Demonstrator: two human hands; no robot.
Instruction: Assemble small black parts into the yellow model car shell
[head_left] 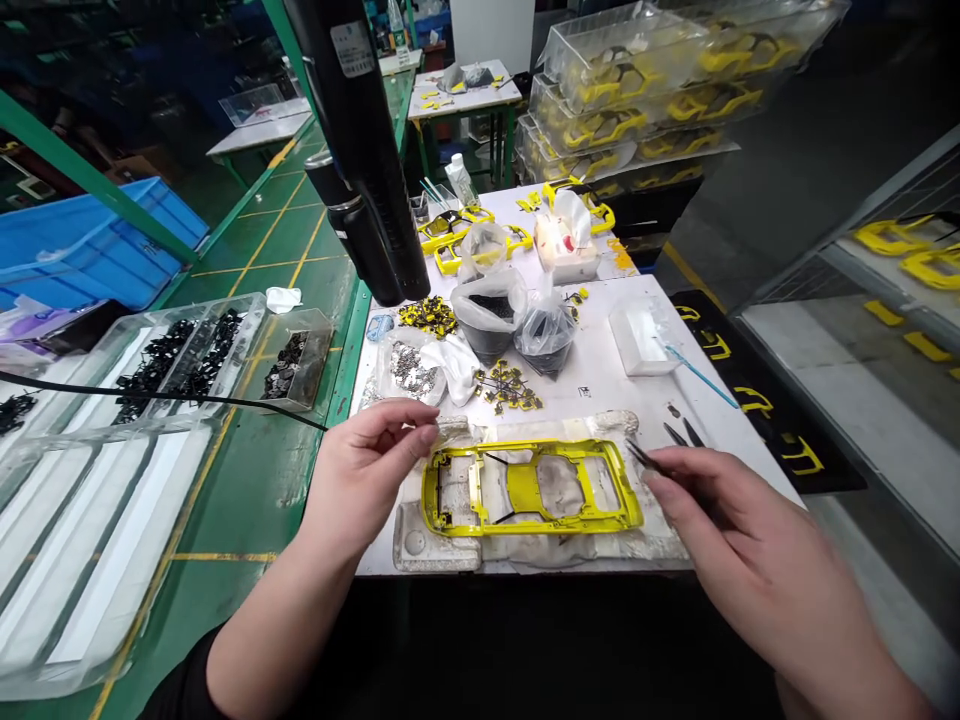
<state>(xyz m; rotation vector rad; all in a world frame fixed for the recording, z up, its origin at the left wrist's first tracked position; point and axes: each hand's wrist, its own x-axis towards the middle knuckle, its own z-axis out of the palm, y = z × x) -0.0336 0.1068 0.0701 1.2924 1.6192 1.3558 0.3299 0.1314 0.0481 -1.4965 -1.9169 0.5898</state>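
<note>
Looking down at a yellow frame [525,487], lying flat on a whitish moulded tray [439,548] right at the near edge of the white table [600,375]. Pinching thumb and forefinger together on the left hand [371,470], just above the frame's left end; can't tell if pinching anything tiny there. Gripping thin black tweezers [646,459] in the right hand [720,515], fingers clamped around them, points right at the frame's right end.

Behind the frame, got a scatter of small yellow-and-black parts [510,388], clear bags of dark bits [491,312], a little clear box [637,335] and a blue-handled stick [701,377]. Also spotting spare tweezers [686,433] just beside the right hand. Further back, seeing stacked clear trays of yellow frames [637,90]. Off to the left, more clear trays of black parts [180,355].
</note>
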